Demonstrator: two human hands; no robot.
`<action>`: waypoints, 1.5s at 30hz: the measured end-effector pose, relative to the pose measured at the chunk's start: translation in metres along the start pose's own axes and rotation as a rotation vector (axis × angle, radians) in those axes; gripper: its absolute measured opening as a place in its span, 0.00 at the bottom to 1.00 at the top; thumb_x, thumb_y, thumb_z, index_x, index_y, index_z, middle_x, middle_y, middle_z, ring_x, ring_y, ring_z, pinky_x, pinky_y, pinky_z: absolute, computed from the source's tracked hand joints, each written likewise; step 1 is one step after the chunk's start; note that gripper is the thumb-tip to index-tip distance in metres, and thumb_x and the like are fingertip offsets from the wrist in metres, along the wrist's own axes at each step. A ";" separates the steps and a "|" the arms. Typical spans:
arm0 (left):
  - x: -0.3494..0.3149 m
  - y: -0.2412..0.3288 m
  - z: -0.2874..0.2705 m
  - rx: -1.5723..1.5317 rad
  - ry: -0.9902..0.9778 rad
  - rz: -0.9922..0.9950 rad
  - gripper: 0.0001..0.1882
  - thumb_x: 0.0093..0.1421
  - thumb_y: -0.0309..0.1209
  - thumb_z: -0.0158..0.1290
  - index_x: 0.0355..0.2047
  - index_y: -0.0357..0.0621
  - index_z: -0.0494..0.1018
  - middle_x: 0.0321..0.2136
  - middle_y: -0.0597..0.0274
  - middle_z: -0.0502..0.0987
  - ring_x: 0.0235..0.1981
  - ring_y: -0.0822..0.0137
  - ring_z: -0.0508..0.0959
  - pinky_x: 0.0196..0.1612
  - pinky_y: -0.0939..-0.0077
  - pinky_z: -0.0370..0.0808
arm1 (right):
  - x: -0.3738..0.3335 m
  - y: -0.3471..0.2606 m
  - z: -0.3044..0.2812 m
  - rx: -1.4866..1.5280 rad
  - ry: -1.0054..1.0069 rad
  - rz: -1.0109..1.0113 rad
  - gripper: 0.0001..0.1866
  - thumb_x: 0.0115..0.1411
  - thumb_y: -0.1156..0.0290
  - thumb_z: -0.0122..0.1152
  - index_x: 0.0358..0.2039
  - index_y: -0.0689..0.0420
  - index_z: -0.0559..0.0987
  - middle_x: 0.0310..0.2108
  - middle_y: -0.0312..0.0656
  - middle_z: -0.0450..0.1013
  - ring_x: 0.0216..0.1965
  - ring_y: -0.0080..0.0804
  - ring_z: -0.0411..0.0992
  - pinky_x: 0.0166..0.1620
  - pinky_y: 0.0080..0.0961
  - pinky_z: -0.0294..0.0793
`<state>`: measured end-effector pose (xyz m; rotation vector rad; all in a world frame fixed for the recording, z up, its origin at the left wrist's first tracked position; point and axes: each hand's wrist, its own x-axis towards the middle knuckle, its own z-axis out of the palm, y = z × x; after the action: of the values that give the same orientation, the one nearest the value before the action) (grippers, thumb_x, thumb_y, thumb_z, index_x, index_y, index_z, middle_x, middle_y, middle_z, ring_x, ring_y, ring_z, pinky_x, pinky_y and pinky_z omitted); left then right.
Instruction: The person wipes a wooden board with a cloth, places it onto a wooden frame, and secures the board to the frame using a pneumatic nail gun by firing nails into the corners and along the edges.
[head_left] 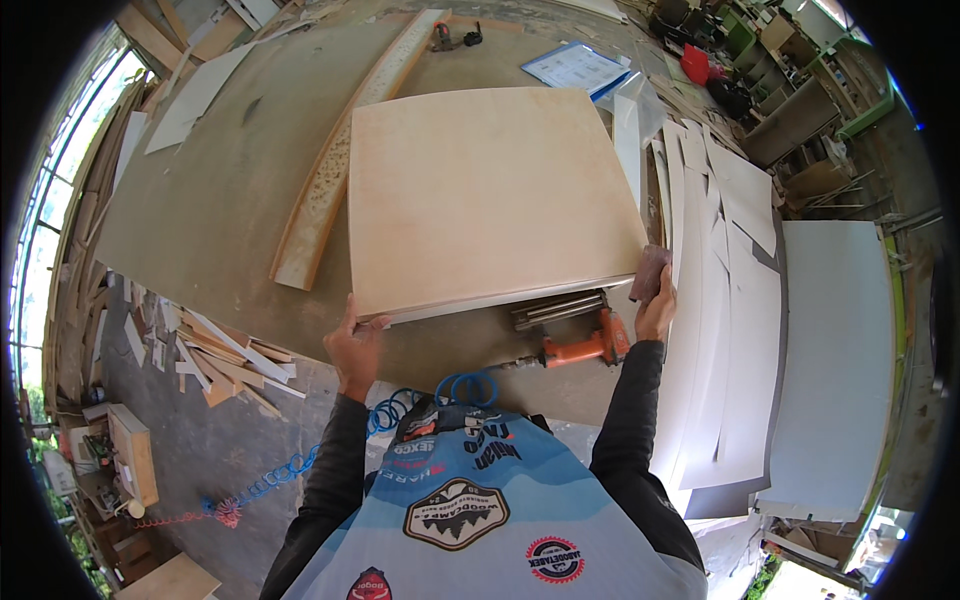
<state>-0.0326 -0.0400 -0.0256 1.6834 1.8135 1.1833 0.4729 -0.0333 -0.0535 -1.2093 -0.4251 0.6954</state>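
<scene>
A large pale wooden panel [490, 195] lies before me on the brown worktable [190, 220], its near edge showing some thickness. My left hand [355, 345] is closed on its near left corner, fingers at the edge. In my right hand [657, 308] is a brown sanding block [651, 273], held against the panel's near right corner. Just below the panel's near edge lies an orange air nail gun [585, 345], close to my right wrist. Several metal nail strips [560, 309] sit beside it, partly under the panel's edge.
A long wooden beam [335, 180] lies left of the panel. A blue coiled air hose [385, 412] runs across the table's near edge to the floor. Papers on a clipboard [578, 68] lie at the back. White sheets [725, 330] are stacked right; wood offcuts [230, 362] lie left.
</scene>
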 end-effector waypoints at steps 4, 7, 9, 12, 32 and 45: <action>0.000 -0.016 -0.015 -0.081 0.031 -0.024 0.32 0.53 0.29 0.70 0.55 0.25 0.73 0.33 0.46 0.85 0.33 0.71 0.84 0.42 0.75 0.78 | -0.052 -0.018 0.018 -0.056 0.051 0.065 0.27 0.72 0.58 0.53 0.61 0.68 0.71 0.59 0.44 0.71 0.58 0.29 0.70 0.60 0.24 0.68; -0.003 -0.028 -0.016 -0.172 0.073 -0.034 0.30 0.53 0.26 0.69 0.55 0.26 0.73 0.35 0.50 0.85 0.34 0.73 0.83 0.42 0.76 0.77 | -0.068 -0.027 0.022 -0.241 0.032 0.034 0.27 0.72 0.55 0.53 0.56 0.69 0.76 0.53 0.42 0.74 0.54 0.28 0.70 0.58 0.24 0.67; -0.005 -0.028 -0.012 -0.240 0.117 -0.050 0.29 0.53 0.24 0.68 0.55 0.27 0.74 0.36 0.51 0.85 0.34 0.73 0.83 0.42 0.77 0.77 | -0.069 -0.027 0.021 -0.289 0.008 0.015 0.27 0.72 0.54 0.53 0.53 0.69 0.78 0.49 0.40 0.76 0.50 0.26 0.72 0.56 0.23 0.68; -0.010 -0.024 -0.009 -0.132 0.128 -0.057 0.29 0.54 0.26 0.68 0.55 0.29 0.74 0.34 0.51 0.85 0.32 0.74 0.82 0.42 0.77 0.77 | -0.059 -0.018 0.005 -0.311 -0.036 -0.029 0.28 0.72 0.53 0.52 0.53 0.70 0.78 0.47 0.40 0.77 0.49 0.26 0.72 0.56 0.23 0.68; -0.058 0.087 -0.037 -0.607 -0.192 -0.015 0.23 0.63 0.27 0.59 0.58 0.32 0.72 0.48 0.52 0.81 0.48 0.64 0.80 0.51 0.74 0.76 | -0.250 -0.030 0.137 -0.217 -0.807 -0.035 0.22 0.71 0.60 0.49 0.53 0.68 0.74 0.54 0.48 0.70 0.57 0.43 0.68 0.61 0.37 0.64; 0.054 -0.168 -0.100 -0.413 0.359 -0.444 0.12 0.64 0.32 0.58 0.43 0.37 0.78 0.27 0.61 0.80 0.29 0.70 0.80 0.35 0.75 0.76 | -0.199 0.083 0.009 -0.850 0.332 -0.173 0.18 0.65 0.63 0.61 0.40 0.70 0.76 0.33 0.45 0.75 0.30 0.32 0.73 0.34 0.28 0.73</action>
<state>-0.2227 -0.0061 -0.0882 0.8275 1.8407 1.5788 0.3017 -0.1488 -0.1168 -2.0201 -0.5577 0.1304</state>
